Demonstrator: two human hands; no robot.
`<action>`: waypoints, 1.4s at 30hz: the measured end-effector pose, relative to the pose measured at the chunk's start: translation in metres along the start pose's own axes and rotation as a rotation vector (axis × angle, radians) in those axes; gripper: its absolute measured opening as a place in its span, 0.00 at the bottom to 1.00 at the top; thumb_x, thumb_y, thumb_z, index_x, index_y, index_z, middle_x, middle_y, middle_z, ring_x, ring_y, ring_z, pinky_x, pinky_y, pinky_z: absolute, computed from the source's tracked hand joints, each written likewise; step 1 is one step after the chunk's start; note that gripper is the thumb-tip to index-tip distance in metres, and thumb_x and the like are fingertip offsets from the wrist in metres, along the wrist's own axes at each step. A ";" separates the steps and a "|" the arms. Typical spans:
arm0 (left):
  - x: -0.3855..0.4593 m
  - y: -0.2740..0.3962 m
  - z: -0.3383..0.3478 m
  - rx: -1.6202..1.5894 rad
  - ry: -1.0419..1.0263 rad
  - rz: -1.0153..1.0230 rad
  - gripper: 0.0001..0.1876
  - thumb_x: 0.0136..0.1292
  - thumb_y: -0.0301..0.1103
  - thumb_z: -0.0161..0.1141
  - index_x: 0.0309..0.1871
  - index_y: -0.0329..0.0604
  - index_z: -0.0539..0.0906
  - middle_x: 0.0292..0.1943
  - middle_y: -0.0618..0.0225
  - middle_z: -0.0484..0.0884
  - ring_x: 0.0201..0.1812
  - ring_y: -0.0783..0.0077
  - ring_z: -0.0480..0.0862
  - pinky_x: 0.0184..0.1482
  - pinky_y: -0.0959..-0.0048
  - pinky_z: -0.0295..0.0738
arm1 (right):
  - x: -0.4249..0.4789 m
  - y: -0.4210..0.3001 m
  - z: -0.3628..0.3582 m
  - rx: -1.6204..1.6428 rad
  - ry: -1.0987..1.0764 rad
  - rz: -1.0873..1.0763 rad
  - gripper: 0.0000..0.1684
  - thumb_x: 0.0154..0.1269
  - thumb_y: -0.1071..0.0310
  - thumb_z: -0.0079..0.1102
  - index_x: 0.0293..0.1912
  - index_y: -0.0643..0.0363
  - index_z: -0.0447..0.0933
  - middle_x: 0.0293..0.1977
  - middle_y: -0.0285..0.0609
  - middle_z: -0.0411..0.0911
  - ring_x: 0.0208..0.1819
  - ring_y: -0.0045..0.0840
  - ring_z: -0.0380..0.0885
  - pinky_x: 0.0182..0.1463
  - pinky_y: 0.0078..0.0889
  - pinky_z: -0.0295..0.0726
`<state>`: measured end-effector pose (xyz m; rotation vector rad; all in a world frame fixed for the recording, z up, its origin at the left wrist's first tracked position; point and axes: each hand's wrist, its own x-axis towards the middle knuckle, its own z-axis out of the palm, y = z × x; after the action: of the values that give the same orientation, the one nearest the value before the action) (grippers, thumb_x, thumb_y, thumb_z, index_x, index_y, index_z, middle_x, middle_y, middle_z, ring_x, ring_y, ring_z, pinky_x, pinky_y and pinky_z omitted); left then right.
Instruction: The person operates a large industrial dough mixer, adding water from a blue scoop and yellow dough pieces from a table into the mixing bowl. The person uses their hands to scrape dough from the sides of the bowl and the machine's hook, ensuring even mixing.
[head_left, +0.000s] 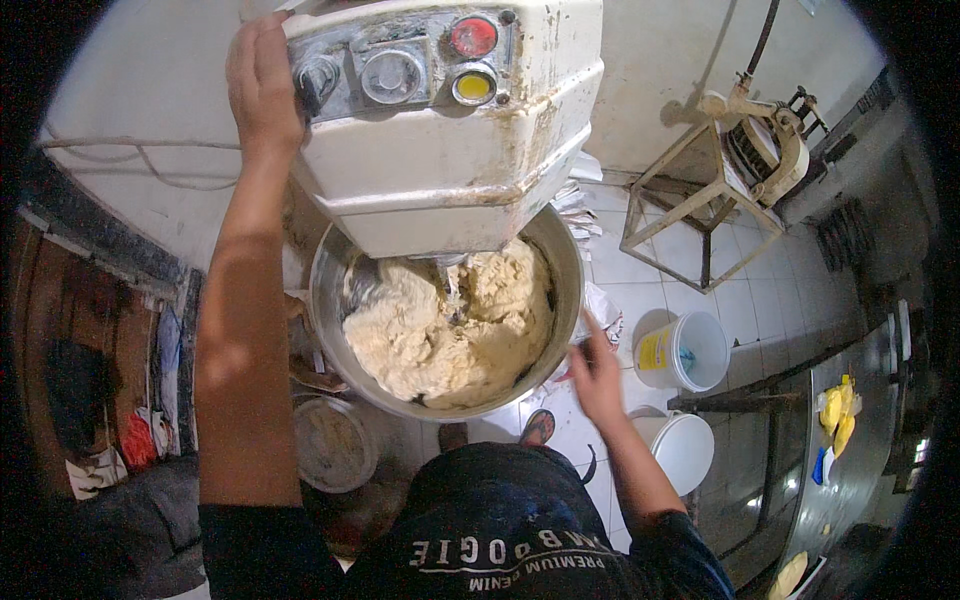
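A large planetary dough mixer with a scuffed cream-white head stands before me. Against the left edge of its control panel lies my left hand, near a dark rotary knob; its thumb is hidden. Below the head, the round metal bowl holds a mass of pale, lumpy dough. A mixing attachment reaches down into the dough, its lower end buried. My right hand, slightly blurred, is beside the bowl's right rim with fingers apart and nothing in it; whether it touches the rim I cannot tell.
White buckets stand on the tiled floor at right. Behind them is a metal-framed machine. A metal table with yellow bags runs along the far right. A round container sits below the bowl's left side.
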<state>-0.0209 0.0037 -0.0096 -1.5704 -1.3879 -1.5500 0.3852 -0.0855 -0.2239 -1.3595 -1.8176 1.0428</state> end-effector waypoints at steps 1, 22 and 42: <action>0.001 0.004 0.005 -0.069 0.027 -0.059 0.22 0.72 0.43 0.37 0.49 0.36 0.77 0.46 0.53 0.77 0.51 0.54 0.74 0.57 0.65 0.63 | 0.008 -0.011 0.020 -0.025 -0.089 -0.049 0.37 0.60 0.75 0.54 0.69 0.53 0.57 0.25 0.42 0.70 0.29 0.20 0.69 0.37 0.27 0.72; -0.001 0.000 0.004 0.036 0.083 0.049 0.21 0.73 0.42 0.38 0.47 0.36 0.78 0.46 0.52 0.76 0.51 0.51 0.73 0.58 0.62 0.63 | 0.095 -0.023 0.189 -0.837 -0.630 -0.108 0.51 0.55 0.63 0.54 0.73 0.44 0.37 0.32 0.55 0.81 0.32 0.48 0.81 0.38 0.49 0.80; 0.006 0.010 0.003 -0.031 0.201 0.102 0.12 0.68 0.36 0.45 0.36 0.33 0.71 0.36 0.47 0.73 0.44 0.43 0.71 0.54 0.54 0.63 | 0.132 -0.020 0.168 -1.505 -0.610 -0.557 0.41 0.65 0.66 0.46 0.73 0.53 0.40 0.26 0.39 0.82 0.25 0.27 0.81 0.28 0.33 0.73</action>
<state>-0.0116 0.0050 -0.0020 -1.4355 -1.1630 -1.6246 0.1982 0.0018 -0.2844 -1.0016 -3.4137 -0.5087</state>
